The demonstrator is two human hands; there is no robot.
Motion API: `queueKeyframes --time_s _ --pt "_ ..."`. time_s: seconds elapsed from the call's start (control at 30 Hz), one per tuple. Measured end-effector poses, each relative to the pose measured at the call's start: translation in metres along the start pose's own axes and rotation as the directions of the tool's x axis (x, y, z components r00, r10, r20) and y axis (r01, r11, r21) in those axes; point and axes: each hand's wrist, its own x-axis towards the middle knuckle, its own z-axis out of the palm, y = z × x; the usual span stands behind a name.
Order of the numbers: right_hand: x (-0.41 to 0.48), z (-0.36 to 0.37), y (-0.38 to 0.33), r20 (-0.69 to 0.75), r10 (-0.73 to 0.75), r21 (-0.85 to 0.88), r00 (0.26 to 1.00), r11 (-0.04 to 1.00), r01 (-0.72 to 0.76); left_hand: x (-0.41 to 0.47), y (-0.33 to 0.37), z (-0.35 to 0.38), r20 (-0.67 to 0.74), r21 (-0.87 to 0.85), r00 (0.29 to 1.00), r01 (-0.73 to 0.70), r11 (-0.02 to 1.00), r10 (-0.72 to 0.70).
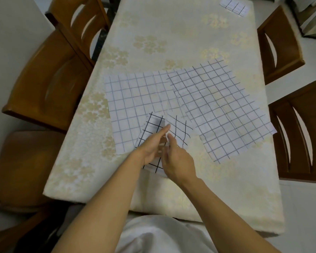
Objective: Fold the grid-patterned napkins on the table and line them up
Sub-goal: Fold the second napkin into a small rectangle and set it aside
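home dining room | floral tablecloth (153, 42) | wooden chairs (49, 79)

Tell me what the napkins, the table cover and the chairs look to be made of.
The held napkin: probably thin cloth, matte white with black grid; it bends limply where held. The flat napkins: likely the same, paler lines. The table cover: cream fabric, faint sheen, floral pattern, draping over the edge. The chairs: glossy varnished wood.
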Motion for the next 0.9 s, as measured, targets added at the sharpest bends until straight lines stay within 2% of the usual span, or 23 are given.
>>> queueKeyframes --time_s 0.07,0.13,0.17,0.23,0.3,0.33,0.4,0.53,0.6,0.83,0.9 --pt "0.001 0.009 0.002 0.047 -0.123 0.08 0.991 0.99 0.119 -0.002 0.006 -0.007 -0.058 0.037 0.998 0.006 0.999 -0.004" --pt "-0.003 0.013 0.006 0.107 -0.18 0.186 0.978 0.97 0.158 0.001 0.011 -0.014 -0.168 0.145 0.984 -0.029 0.989 0.054" --pt "-0.006 0.014 0.009 0.107 -0.179 0.231 0.978 0.961 0.151 0.004 0.012 -0.019 -0.187 0.173 0.978 -0.058 0.983 0.09" --pt "-0.011 0.017 0.019 0.003 -0.143 0.258 0.99 0.956 0.138 0.008 0.014 -0.028 -0.208 0.233 0.969 -0.084 0.969 0.134" --pt "-0.011 0.022 0.034 -0.124 -0.113 0.156 0.986 0.979 0.132 0.017 0.012 -0.04 -0.272 0.375 0.944 -0.074 0.924 0.186" --pt "-0.009 0.025 0.043 -0.138 -0.104 0.089 0.985 0.989 0.117 0.021 0.009 -0.043 -0.289 0.456 0.933 -0.061 0.888 0.213" --pt "-0.007 0.032 0.06 -0.081 -0.077 -0.011 0.994 0.997 0.076 0.024 0.003 -0.047 -0.305 0.52 0.919 -0.057 0.852 0.247" --pt "-0.009 0.047 0.081 0.086 -0.103 -0.183 0.991 0.976 0.117 0.025 -0.016 -0.051 -0.346 0.606 0.861 -0.098 0.79 0.372" --pt "-0.011 0.053 0.086 0.154 -0.059 -0.213 0.986 0.973 0.091 0.026 -0.026 -0.052 -0.375 0.646 0.819 -0.105 0.756 0.434" --pt "-0.013 0.058 0.092 0.161 -0.01 -0.257 0.987 0.965 0.051 0.028 -0.032 -0.054 -0.421 0.629 0.752 -0.161 0.76 0.508" --pt "-0.012 0.059 0.092 0.176 -0.003 -0.273 0.984 0.961 0.052 0.029 -0.033 -0.054 -0.454 0.694 0.679 -0.137 0.707 0.577"
